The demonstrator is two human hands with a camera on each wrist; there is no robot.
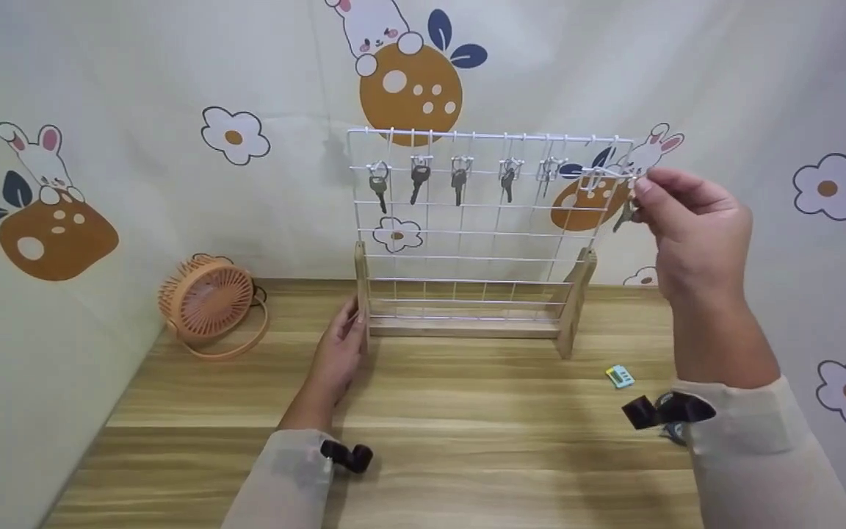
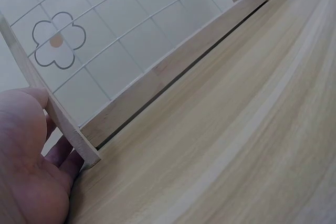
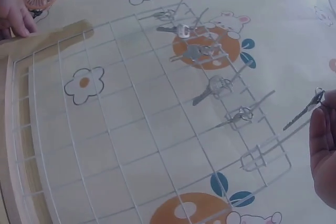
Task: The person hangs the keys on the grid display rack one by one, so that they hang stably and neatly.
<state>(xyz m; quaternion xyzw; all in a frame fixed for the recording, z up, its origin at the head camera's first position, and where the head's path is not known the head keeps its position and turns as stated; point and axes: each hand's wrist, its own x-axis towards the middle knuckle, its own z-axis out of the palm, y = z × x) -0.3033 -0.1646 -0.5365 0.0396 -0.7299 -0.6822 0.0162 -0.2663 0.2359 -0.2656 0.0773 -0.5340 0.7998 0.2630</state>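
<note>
A white wire grid rack stands upright on a wooden base. Several silver keys, such as the leftmost key, hang from hooks along its upper part. My left hand grips the rack's left wooden leg, thumb on one side and fingers on the other. At the upper right, my right hand pinches another key by its ring end. This hand is at the outer tip of the rightmost hook; whether the ring is over the tip I cannot tell.
An orange fan stands at the back left of the wooden table. A small light-blue and yellow item lies right of the rack. Beside the right sleeve is a dark item, mostly hidden. A printed curtain hangs close behind the rack.
</note>
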